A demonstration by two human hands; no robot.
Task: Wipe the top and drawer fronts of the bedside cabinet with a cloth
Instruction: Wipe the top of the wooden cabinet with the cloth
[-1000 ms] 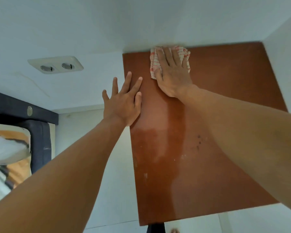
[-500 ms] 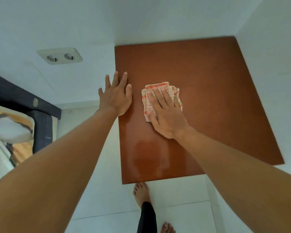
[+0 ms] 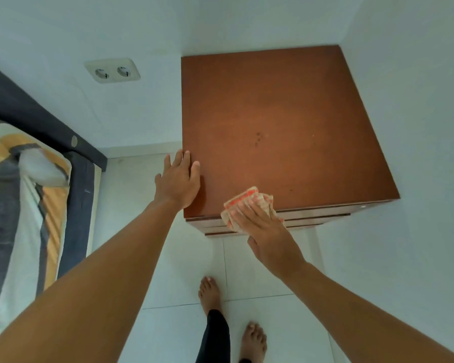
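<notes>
The brown wooden bedside cabinet [image 3: 281, 121] stands in the room's corner, seen from above. Its drawer fronts [image 3: 315, 216] show as narrow strips under the front edge. A white cloth with red checks [image 3: 243, 201] lies at the top's front edge and hangs over it. My right hand [image 3: 266, 233] presses flat on the cloth, fingers straight, covering most of it. My left hand [image 3: 178, 179] rests flat on the top's front left corner, fingers extended. A few dark specks [image 3: 258, 139] mark the middle of the top.
White walls close in behind and to the right of the cabinet. A double wall socket [image 3: 112, 70] sits left of it. A dark bed frame with patterned bedding [image 3: 24, 195] fills the left side. My bare feet [image 3: 210, 292] stand on white floor tiles in front.
My right hand has dragged the cloth from the back left of the top down to the front edge. My left hand slid back along the left edge. The view has pulled away from the cabinet.
</notes>
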